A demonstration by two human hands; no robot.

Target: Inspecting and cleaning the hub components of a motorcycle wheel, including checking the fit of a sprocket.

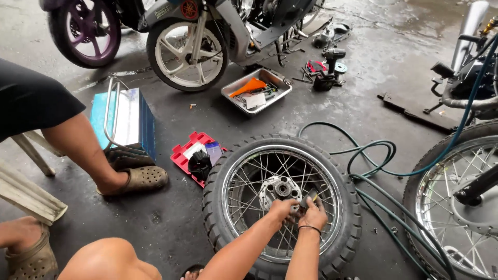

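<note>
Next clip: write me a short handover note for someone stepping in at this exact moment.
Left hand and right hand are together on the spokes just beside the hub, with a small dark tool between them; the exact grip is unclear.
The spoked wheel lies flat on the wet floor, tyre on.
Red tool case sits open to the wheel's left, metal tray beyond it.
Done and left: cannot tell.

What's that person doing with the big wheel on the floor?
A person crouches over a spoked wheel lying flat on the wet floor. Both hands work near its hub: the left hand and the right hand seem to share a small dark tool. A red tool case lies beside it, and green hoses coil nearby.
</note>
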